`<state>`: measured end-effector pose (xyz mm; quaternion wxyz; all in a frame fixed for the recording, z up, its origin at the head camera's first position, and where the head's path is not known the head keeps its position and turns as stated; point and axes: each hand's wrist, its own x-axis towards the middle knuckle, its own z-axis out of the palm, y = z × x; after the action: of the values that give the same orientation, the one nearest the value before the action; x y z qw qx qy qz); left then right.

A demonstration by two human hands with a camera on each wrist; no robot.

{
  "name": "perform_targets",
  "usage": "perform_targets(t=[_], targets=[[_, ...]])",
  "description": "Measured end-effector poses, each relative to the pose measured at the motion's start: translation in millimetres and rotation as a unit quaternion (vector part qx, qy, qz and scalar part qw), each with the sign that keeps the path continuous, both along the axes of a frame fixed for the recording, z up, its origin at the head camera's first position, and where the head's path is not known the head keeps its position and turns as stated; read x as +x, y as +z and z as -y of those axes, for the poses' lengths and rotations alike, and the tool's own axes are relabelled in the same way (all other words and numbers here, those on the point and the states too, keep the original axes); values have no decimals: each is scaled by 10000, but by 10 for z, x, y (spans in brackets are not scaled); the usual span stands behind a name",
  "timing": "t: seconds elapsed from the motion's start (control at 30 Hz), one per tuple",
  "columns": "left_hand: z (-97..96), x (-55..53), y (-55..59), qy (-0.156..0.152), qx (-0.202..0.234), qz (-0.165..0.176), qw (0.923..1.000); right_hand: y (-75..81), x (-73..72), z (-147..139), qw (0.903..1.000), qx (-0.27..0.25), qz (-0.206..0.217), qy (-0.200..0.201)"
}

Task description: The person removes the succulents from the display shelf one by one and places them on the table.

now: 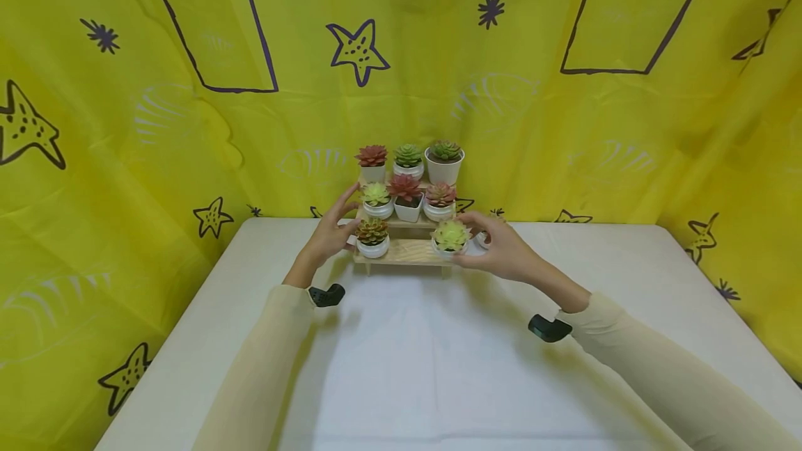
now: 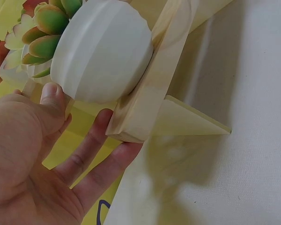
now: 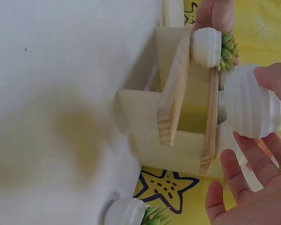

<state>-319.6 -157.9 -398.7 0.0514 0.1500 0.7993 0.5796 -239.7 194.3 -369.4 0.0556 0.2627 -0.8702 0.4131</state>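
Note:
A small stepped wooden stand [image 1: 410, 252] bears potted artificial succulents. My right hand [image 1: 504, 249] pinches the ribbed white pot [image 3: 250, 101] of a light green succulent [image 1: 450, 234] between thumb and fingers. In the right wrist view this pot is apart from the lowest board [image 3: 175, 89]. At the stand's left end, my left hand [image 1: 327, 235] rests its fingertips against the board's end, fingers spread. Its thumb lies beside a white pot [image 2: 100, 51] with an orange-green succulent [image 1: 372, 230], which sits on the lowest step.
On the middle step stand a pale green succulent [image 1: 376, 195], a dark red one [image 1: 406, 188] and a pink one [image 1: 441, 195]. Three more pots, one with a red succulent [image 1: 372, 156], line the top. Another white pot [image 3: 124, 212] stands on the table, partly behind my right hand. A yellow curtain [image 1: 413, 103] hangs behind.

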Motion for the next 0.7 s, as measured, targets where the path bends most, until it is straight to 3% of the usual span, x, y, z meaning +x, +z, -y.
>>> perform_targets(t=[0.17, 0.7], targets=[[26, -15, -51, 57, -78, -70, 9999, -52, 15, -71, 9999, 53, 32, -98], [25, -25, -54, -8, -22, -223, 9997, -154, -31, -563, 9955, 357, 44, -874]])
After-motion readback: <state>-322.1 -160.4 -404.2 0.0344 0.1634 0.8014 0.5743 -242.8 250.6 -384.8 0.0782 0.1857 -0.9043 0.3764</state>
